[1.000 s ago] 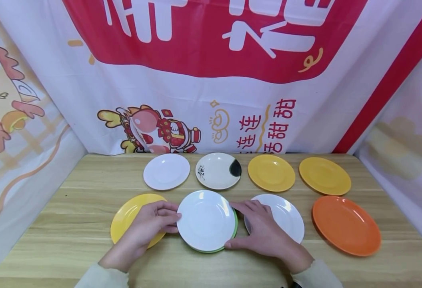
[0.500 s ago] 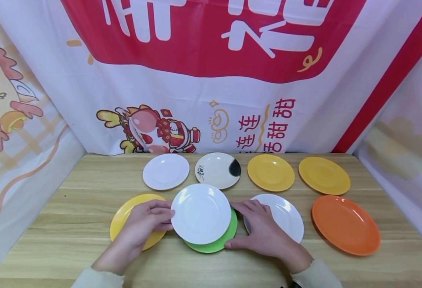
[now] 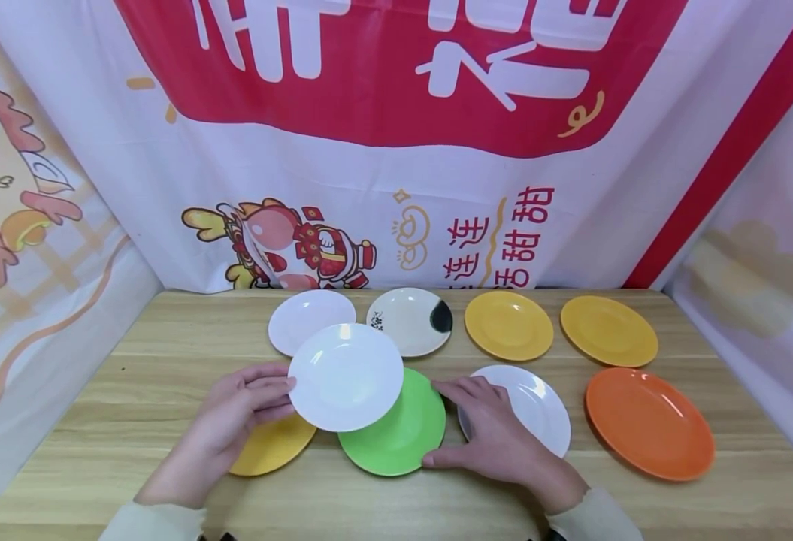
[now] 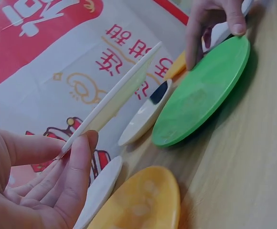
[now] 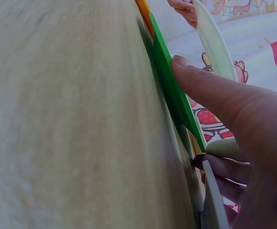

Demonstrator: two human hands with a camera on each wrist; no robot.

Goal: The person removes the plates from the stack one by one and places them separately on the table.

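In the head view my left hand (image 3: 239,413) pinches the left rim of a white plate (image 3: 346,377) between thumb and fingers. That plate is raised off the table and tilted, as the left wrist view shows. A green plate (image 3: 399,432) lies below it to the right, its upper left part hidden. My right hand (image 3: 494,436) holds the green plate's right rim, thumb at the near side and fingers at the far side. Another white plate (image 3: 538,409) lies partly under the right hand. Beneath the left hand a yellow plate (image 3: 270,447) is partly covered.
Along the back of the wooden table (image 3: 396,511) lie a white plate (image 3: 301,319), a cream plate with a black patch (image 3: 406,323) and two yellow plates (image 3: 507,324). An orange plate (image 3: 649,422) lies at the right. Printed cloth (image 3: 369,173) hangs behind and at both sides.
My left hand has lifted the white plate off the green one and carried it up and left, uncovering most of the green plate. The right hand has stayed in place.
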